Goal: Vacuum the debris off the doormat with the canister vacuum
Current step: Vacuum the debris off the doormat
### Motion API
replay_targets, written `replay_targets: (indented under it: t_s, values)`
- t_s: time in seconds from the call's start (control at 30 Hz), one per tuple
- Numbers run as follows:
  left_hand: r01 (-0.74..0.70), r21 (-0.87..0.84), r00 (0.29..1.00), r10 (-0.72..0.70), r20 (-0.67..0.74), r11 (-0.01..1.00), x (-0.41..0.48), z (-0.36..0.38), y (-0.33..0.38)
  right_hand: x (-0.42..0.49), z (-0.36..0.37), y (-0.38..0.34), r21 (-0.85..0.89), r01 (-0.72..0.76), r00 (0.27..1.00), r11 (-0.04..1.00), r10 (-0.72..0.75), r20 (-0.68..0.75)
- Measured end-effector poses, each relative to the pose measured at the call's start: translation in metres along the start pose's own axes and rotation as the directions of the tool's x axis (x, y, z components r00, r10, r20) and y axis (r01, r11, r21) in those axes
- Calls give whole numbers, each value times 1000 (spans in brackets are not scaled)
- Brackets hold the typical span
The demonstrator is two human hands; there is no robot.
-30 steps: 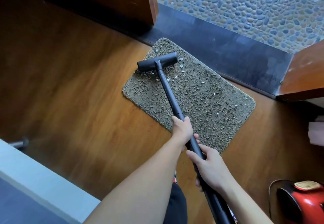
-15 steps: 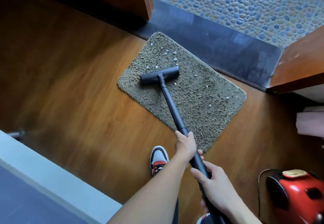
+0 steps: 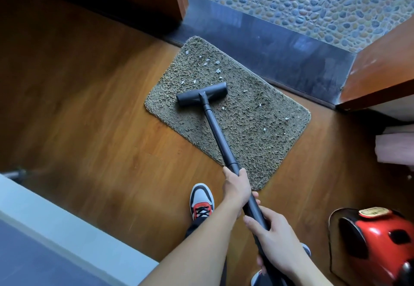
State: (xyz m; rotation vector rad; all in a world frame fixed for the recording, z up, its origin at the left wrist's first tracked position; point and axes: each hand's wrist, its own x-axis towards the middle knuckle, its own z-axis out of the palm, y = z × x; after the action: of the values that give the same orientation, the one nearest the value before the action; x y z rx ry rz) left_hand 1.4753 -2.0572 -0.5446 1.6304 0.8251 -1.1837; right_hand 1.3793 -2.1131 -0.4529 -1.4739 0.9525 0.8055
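On one doormat (image 3: pixel 257 133): one nozzle (image 3: pixel 201 94), over a dozen pale debris flecks (image 3: pixel 217 70). Left hand (image 3: pixel 236 187) and right hand (image 3: pixel 275 238) both clamp the single wand (image 3: pixel 219 138).

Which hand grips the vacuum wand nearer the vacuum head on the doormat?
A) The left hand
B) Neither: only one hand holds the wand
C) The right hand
A: the left hand grips the wand closer to the vacuum head on the doormat, while the right hand holds it further back.
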Motion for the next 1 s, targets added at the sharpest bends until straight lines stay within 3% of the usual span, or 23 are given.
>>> replay_targets:
  t_s: [0.57,1.0]
  values:
    - [-51,-38,997,49,-64,998,48,-57,106,72,27,-94,-9,83,996,997,-83,-23]
    - [-3,27,1000,3,1,1000,5,-18,34,9,12,-31,17,-1,999,1000,2,-41]
